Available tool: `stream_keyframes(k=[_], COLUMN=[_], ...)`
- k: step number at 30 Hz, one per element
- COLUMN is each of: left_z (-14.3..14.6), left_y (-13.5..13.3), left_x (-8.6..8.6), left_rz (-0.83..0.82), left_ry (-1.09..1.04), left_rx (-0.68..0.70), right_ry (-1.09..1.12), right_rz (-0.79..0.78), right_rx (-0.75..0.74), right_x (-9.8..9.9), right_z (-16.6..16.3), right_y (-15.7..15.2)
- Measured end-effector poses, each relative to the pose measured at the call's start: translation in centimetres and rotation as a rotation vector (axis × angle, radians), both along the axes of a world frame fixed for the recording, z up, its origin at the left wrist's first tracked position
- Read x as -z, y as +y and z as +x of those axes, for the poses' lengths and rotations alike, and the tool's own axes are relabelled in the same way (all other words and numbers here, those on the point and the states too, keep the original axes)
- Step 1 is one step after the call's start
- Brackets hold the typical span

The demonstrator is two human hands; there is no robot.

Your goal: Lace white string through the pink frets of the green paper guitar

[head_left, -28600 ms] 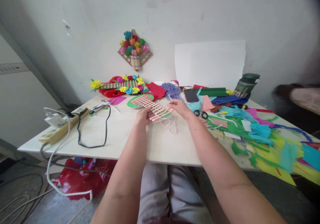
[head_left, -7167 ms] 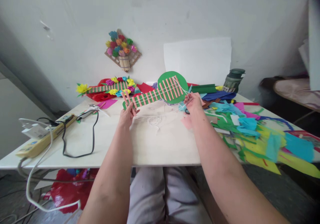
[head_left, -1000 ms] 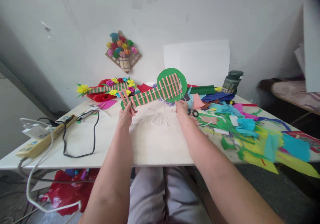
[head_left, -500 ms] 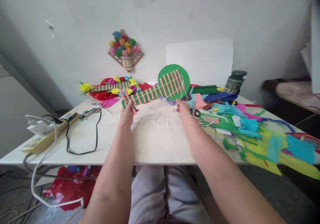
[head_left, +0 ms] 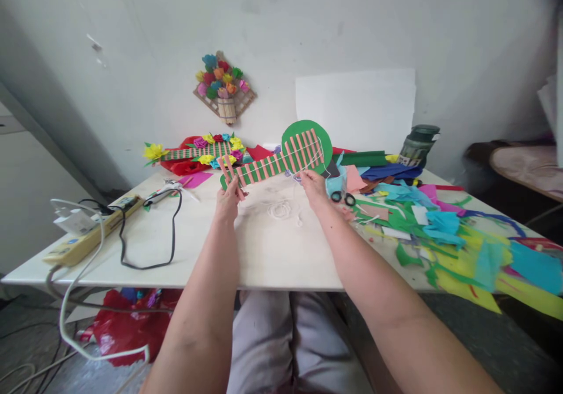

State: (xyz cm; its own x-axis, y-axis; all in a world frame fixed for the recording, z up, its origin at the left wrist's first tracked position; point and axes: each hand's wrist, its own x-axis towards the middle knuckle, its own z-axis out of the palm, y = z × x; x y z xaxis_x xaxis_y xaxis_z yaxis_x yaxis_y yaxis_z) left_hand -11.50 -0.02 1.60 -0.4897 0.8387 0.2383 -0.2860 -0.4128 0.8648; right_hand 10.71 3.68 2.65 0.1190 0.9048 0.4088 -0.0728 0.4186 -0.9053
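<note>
A green paper guitar [head_left: 288, 131] with a round body and a long neck is held tilted above the table. Pink rolled-paper sticks [head_left: 264, 170] run across it in a row, and white string [head_left: 275, 158] lies along them. My left hand [head_left: 229, 197] grips the narrow end of the neck, near two crossed sticks. My right hand [head_left: 313, 186] is closed at the lower edge of the round body; its fingertips are partly hidden. Beneath the guitar, loose white string [head_left: 280, 209] lies coiled on the table.
Scissors [head_left: 343, 198] and many paper scraps [head_left: 435, 224] cover the right side. A flower-trimmed paper guitar [head_left: 197, 150] lies at the back left. A power strip [head_left: 94, 233], cables and a glue gun [head_left: 160, 193] are on the left. A dark green bottle [head_left: 417, 146] stands at the back right.
The guitar's round body has dropped slightly. My right hand has moved a little left along its lower edge, so the scissors show more. The view has shifted slightly.
</note>
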Motion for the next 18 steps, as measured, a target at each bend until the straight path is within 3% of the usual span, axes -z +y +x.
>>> stream_keyframes(k=[3, 9, 13, 18], left_z=[0.1, 0.1, 0.4, 1.2], left_y=[0.1, 0.0, -0.1, -0.3], left_x=[0.1, 0.1, 0.0, -0.1], left_rz=[0.012, 0.042, 0.047, 0.021], left_ry=[0.006, 0.002, -0.027, 0.011], left_rx=[0.01, 0.019, 0.036, 0.096], right_ry=[-0.163, -0.224, -0.077, 0.113], right_rz=[0.146, 0.172, -0.047, -0.395], right_rx=[0.006, -0.129, -0.22, -0.458], right_x=[-0.1, -0.5, -0.3, 0.0], right_z=[-0.4, -1.5, -2.3, -3.4], right_y=[-0.2, -1.2, -1.6, -2.1])
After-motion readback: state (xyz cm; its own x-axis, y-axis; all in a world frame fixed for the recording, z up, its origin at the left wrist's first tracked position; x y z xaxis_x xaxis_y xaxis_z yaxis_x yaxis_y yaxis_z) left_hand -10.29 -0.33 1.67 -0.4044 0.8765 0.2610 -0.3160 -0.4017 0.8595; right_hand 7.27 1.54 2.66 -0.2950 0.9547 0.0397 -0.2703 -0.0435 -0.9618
